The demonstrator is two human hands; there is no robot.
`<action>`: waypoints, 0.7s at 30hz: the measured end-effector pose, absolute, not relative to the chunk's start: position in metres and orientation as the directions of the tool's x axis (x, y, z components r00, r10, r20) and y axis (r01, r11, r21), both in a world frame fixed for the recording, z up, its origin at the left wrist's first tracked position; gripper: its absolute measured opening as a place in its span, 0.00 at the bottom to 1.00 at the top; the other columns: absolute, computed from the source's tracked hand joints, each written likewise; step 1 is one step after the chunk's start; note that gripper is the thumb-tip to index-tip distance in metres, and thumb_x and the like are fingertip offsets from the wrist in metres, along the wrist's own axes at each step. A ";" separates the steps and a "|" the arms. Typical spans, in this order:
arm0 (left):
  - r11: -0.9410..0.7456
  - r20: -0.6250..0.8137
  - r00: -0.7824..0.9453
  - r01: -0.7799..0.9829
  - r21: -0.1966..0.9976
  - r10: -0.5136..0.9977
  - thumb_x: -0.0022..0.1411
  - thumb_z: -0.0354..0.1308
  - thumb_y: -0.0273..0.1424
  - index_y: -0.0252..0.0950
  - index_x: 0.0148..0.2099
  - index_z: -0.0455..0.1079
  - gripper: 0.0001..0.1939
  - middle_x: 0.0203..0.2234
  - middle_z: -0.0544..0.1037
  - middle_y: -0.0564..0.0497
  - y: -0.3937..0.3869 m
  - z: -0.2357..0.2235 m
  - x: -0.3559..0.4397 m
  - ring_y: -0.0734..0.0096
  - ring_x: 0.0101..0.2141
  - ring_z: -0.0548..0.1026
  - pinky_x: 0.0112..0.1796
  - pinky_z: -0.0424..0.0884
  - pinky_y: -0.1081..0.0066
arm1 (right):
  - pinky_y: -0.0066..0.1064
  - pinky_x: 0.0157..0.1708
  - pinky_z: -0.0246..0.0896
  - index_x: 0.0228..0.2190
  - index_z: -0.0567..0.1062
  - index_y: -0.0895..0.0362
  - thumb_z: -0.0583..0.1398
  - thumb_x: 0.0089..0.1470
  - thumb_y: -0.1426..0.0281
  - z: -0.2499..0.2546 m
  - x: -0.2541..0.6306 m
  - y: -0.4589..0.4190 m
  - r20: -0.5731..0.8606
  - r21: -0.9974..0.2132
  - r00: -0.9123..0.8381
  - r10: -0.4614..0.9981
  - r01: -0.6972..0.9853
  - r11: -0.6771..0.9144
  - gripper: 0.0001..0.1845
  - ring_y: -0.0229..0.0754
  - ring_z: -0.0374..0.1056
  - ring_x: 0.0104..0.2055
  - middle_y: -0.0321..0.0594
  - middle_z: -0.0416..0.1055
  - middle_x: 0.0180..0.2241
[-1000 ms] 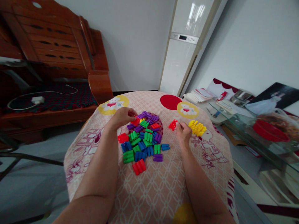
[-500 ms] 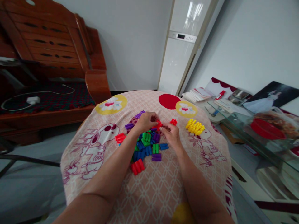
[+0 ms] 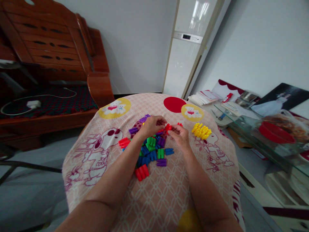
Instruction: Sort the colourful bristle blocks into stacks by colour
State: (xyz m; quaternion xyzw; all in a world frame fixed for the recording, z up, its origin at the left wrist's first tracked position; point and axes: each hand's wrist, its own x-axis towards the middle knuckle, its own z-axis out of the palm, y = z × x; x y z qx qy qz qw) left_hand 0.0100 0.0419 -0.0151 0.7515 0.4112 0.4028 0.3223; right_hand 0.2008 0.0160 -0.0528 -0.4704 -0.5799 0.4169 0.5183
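Between my two hands, above the far side of a mixed pile, is a small red plastic building block [image 3: 168,128]. My right hand [image 3: 180,136] pinches it from the right with thumb and fingers. My left hand [image 3: 153,125] is closed, its fingertips at the block's left edge. Below lies the pile, with green blocks [image 3: 151,141], blue blocks [image 3: 145,160] and purple blocks [image 3: 161,162] in it. A red block group [image 3: 142,172] lies at its near edge. Another red piece [image 3: 180,124] shows partly behind my right fingers.
A joined group of yellow blocks [image 3: 201,131] lies on the patterned tablecloth [image 3: 154,199] to the right. A wooden bench [image 3: 48,58] stands at the left. To the right is a glass-topped table [image 3: 251,125] with papers, a red bowl [image 3: 276,132] and a photo.
The red block has moved slightly right with my right hand. My left fingertips have shifted a little to the right. The pile and the yellow group look the same.
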 end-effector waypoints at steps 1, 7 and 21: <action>-0.441 0.339 0.310 0.370 0.818 0.888 0.52 0.61 0.31 0.33 0.39 0.77 0.12 0.31 0.81 0.48 0.042 -0.013 0.005 0.68 0.32 0.78 0.36 0.73 0.70 | 0.30 0.25 0.67 0.37 0.79 0.59 0.67 0.42 0.56 -0.054 0.207 0.019 0.231 -0.967 0.053 0.972 0.128 0.223 0.22 0.41 0.71 0.27 0.38 0.76 0.27; -0.307 0.294 0.110 0.513 0.802 0.950 0.51 0.60 0.35 0.33 0.37 0.77 0.13 0.28 0.80 0.48 0.046 -0.003 -0.036 0.68 0.30 0.75 0.32 0.71 0.70 | 0.36 0.35 0.70 0.35 0.79 0.61 0.64 0.40 0.55 -0.070 0.252 0.042 0.340 -0.914 0.435 0.834 0.360 0.185 0.25 0.46 0.73 0.32 0.44 0.78 0.31; -0.087 0.174 -0.072 0.645 0.759 0.982 0.49 0.63 0.31 0.38 0.32 0.76 0.06 0.21 0.76 0.51 0.053 -0.018 -0.103 0.63 0.28 0.75 0.32 0.67 0.67 | 0.37 0.38 0.69 0.30 0.81 0.58 0.64 0.39 0.63 -0.079 0.258 0.049 0.262 -0.816 0.343 0.902 0.578 0.017 0.15 0.49 0.75 0.34 0.43 0.79 0.29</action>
